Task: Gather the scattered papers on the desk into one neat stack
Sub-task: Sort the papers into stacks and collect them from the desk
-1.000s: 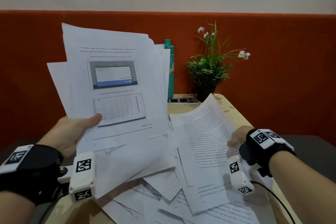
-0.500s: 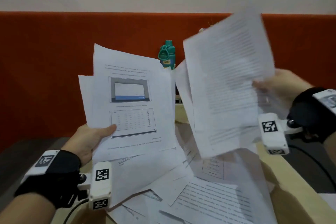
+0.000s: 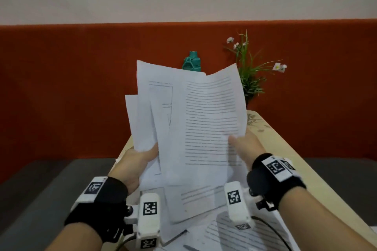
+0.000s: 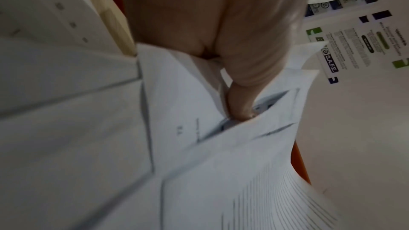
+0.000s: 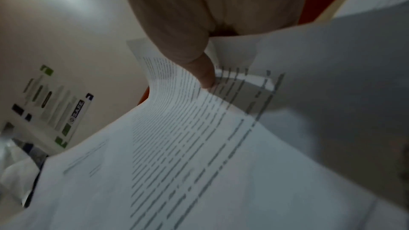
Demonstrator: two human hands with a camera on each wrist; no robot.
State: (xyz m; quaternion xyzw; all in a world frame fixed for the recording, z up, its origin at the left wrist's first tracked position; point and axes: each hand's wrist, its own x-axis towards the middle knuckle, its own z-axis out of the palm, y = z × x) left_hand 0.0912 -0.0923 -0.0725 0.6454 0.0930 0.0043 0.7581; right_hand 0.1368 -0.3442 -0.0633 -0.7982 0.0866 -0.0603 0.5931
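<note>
- Papers (image 3: 183,120) in the middle of the head view, a fanned, uneven bunch of printed sheets held upright above the desk (image 3: 285,149), edges not lined up at all.
- Front sheet (image 3: 212,120) is a full page of text lines, sitting on top of the others and leaning toward the right side of the frame.
- Left hand (image 3: 134,166) grips the bunch at its lower left edge, thumb pressed on the front, fingers curled behind. The left wrist view shows the thumb (image 4: 241,104) tucked between overlapping sheets.
- Right hand (image 3: 247,149) pinches the lower right edge of the text page; in the right wrist view the thumb (image 5: 203,74) lies on the printed side. It's blurry, so the fingers behind are probably there but I can't make them out.
- More loose sheets (image 3: 234,230) lie flat on the desk along the bottom of the frame, overlapping each other.
- Behind the held papers, a teal bottle (image 3: 192,64) pokes up just above their top edge.
- Upper right of centre, a potted plant (image 3: 250,75) with small pale flowers stands at the far end of the desk against the orange wall band (image 3: 71,87).
</note>
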